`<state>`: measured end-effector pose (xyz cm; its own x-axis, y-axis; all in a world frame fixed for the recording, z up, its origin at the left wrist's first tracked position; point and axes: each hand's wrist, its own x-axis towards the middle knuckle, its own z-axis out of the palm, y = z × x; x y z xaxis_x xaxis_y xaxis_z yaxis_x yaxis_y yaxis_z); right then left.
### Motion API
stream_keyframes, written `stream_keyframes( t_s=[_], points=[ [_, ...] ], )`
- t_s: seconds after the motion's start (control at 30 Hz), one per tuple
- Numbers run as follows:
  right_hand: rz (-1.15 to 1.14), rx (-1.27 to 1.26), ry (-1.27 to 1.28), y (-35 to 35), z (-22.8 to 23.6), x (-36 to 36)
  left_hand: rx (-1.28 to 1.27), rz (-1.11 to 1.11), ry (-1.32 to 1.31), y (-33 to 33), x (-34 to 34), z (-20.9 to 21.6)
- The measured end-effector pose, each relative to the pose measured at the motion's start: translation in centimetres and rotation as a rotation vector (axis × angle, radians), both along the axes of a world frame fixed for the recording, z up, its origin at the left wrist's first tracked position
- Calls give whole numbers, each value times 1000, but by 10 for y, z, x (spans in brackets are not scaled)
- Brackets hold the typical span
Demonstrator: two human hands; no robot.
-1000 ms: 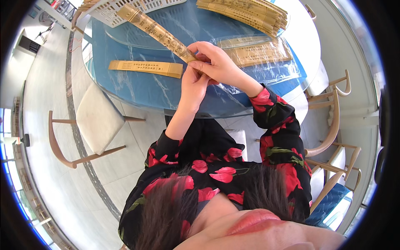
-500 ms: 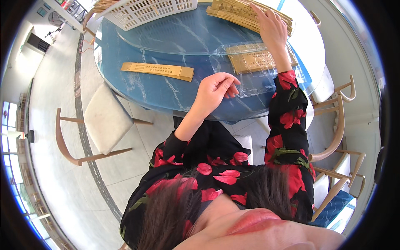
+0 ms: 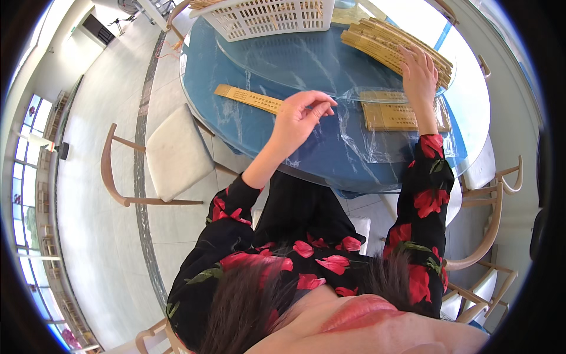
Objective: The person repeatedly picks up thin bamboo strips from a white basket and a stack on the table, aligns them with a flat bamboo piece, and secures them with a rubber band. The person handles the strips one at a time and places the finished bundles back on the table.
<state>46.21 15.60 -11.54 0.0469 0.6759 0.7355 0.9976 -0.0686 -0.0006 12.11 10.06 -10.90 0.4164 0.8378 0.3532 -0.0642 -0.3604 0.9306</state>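
Observation:
My right hand (image 3: 420, 79) lies on a fanned pile of long, narrow tan printed paper sleeves (image 3: 377, 42) at the far right, fingers bent and slightly apart over its near side. Closer to me, a clear plastic wrapper (image 3: 377, 141) covers part of a flat stack of similar sleeves (image 3: 389, 120). My left hand (image 3: 295, 121) hovers above the near table edge, its fingers loosely bent and the thumb near them, with nothing visible between. It overlaps the right end of a separate flat sleeve strip (image 3: 244, 96).
A white plastic basket (image 3: 268, 20) with thin sticks stands at the far left on the raised glass disc (image 3: 306, 59). The round table (image 3: 236, 127) has a blue marbled top. Wooden chairs with pale seats (image 3: 180, 156) stand left and right of it.
My right hand has drawn back toward me over the pile. My left hand has shifted left relative to the table, to the separate strip. The whole view has swung left and upward.

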Motion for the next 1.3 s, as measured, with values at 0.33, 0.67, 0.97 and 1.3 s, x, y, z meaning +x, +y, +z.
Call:
stream_keyframes(
  t_s=[0.33, 0.67, 0.97, 1.3],
  points=[
    [347, 140, 104, -6, 11, -25, 1291, 1030, 878, 244, -186, 136],
    [419, 128, 156, -8, 10, -29, 1563, 658, 1262, 279, -176, 161],
    [399, 115, 121, -12, 8, -25, 1447, 880, 1334, 236, -160, 203],
    [665, 212, 121, -42, 40, -106, 1336, 1195, 889, -36, -168, 178]
  ],
)
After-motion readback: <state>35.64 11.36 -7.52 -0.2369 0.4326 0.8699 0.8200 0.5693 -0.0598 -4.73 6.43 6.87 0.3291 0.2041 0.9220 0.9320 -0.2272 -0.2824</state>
